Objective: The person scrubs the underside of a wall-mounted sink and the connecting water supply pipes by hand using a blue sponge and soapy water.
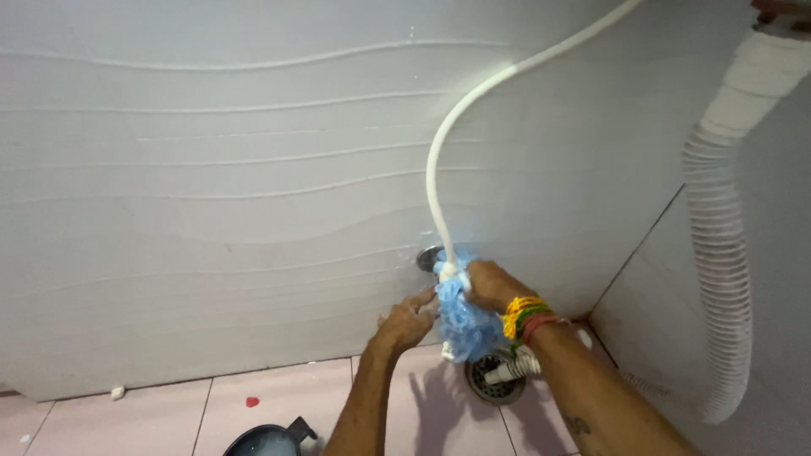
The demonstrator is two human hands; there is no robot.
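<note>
A white wall [211,211] with wavy ridges fills most of the view above a pink tiled floor [279,397]. A ribbed white drain hose [726,279] hangs at the right; a thin white hose [448,160] curves down to a metal fitting [427,257] low on the wall. The right hand [490,285], fingers curled shut, presses a blue mesh scrubber [463,321] against that fitting. The left hand [407,319], fingers loosely bent and soapy, touches the scrubber's left edge. A round floor drain [494,380] lies below.
</note>
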